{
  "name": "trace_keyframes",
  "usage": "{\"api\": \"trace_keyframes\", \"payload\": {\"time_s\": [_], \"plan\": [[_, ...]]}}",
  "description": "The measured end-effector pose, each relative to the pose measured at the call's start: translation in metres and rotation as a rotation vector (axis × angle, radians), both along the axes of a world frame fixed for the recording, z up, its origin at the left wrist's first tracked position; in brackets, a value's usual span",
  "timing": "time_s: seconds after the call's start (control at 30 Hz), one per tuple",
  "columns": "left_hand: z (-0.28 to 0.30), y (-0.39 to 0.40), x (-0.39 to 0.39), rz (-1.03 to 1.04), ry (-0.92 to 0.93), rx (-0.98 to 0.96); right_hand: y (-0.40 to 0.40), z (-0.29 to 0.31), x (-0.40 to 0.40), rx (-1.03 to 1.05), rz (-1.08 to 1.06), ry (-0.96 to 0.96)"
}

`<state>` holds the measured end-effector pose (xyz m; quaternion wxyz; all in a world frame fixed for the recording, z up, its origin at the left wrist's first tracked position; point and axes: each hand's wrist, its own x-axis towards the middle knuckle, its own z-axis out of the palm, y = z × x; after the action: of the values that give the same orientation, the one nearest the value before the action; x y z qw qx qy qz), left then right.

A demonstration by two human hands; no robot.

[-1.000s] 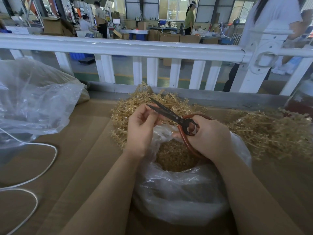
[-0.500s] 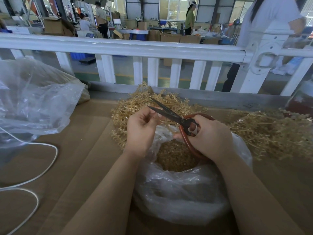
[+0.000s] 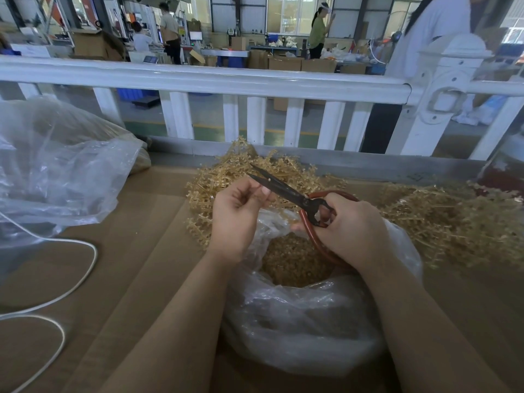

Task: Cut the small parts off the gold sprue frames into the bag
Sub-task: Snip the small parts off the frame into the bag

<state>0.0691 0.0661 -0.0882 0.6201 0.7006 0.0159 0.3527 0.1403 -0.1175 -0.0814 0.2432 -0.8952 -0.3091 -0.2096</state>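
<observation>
My right hand (image 3: pixel 351 228) grips the red-brown handles of black scissors (image 3: pixel 286 191), whose blades point up and left and are slightly apart. My left hand (image 3: pixel 238 214) pinches a thin gold sprue piece (image 3: pixel 262 191) right at the blades; most of it is hidden by my fingers. Both hands hover over the open mouth of a clear plastic bag (image 3: pixel 300 324) that holds a heap of small gold parts (image 3: pixel 295 262). A pile of gold sprue frames (image 3: pixel 226 177) lies just behind my hands.
A second heap of gold sprues (image 3: pixel 453 219) lies at the right. A large crumpled clear bag (image 3: pixel 56 171) sits at the left, with a white cable (image 3: pixel 71 285) looping over the cardboard-covered table (image 3: pixel 141 279). A white railing (image 3: pixel 226 83) runs along the far edge.
Both hands stay over the bag. The scissor blades have narrowed slightly at the piece in my left fingers.
</observation>
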Motion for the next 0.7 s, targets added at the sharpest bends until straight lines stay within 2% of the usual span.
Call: {"api": "trace_keyframes", "payload": {"time_s": [0.3,0.37,0.53,0.63,0.7], "plan": [[-0.001,0.000,0.001,-0.046,-0.014,-0.041,0.000,-0.005,0.002,0.033,0.011,-0.006],[0.001,0.000,0.001,-0.051,-0.032,-0.143,0.000,-0.005,0.000,0.047,0.014,-0.032],[0.014,0.009,-0.003,-0.010,-0.101,-0.560,-0.003,-0.004,-0.007,0.212,0.023,-0.021],[0.024,0.025,-0.007,0.082,-0.161,-0.751,-0.003,-0.004,-0.009,0.285,0.012,0.005],[0.028,0.041,-0.011,0.215,-0.160,-0.811,-0.003,-0.004,-0.009,0.311,0.006,0.016]]}}
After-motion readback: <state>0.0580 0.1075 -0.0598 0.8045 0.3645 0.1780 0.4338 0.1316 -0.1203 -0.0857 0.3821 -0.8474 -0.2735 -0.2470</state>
